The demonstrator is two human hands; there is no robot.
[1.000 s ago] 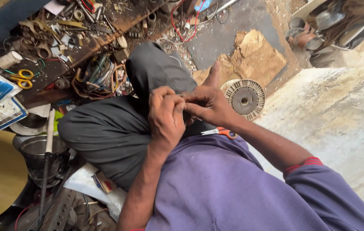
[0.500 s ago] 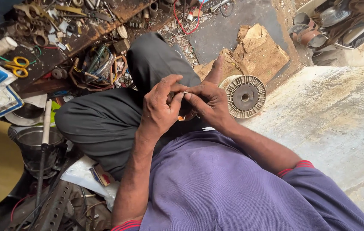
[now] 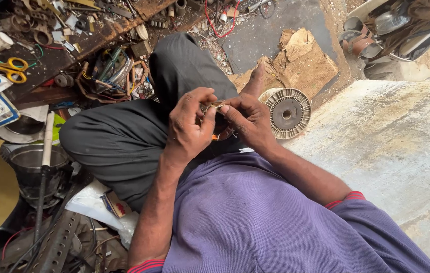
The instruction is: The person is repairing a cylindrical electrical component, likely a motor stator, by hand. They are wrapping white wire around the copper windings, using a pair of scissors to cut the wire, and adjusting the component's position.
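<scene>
Both my hands meet over my lap, above my dark trousers (image 3: 124,141). My left hand (image 3: 189,126) and my right hand (image 3: 247,121) pinch a small round metal part with copper-coloured windings (image 3: 215,114) between their fingertips. Most of that part is hidden by my fingers. I am sitting cross-legged in a purple shirt (image 3: 255,222), with my bare foot (image 3: 253,83) beside a round finned white disc (image 3: 288,112) on the ground.
A cluttered wooden board (image 3: 73,45) at the upper left carries yellow-handled scissors (image 3: 13,70), wire coils and small parts. Torn cardboard (image 3: 300,63) lies behind the disc. A concrete slab (image 3: 391,146) fills the right. A metal pot (image 3: 33,162) and perforated angle bar (image 3: 56,247) sit lower left.
The view has shifted slightly. My hands stay together over my lap, with my fingers working the small part; the disc and clutter have not moved.
</scene>
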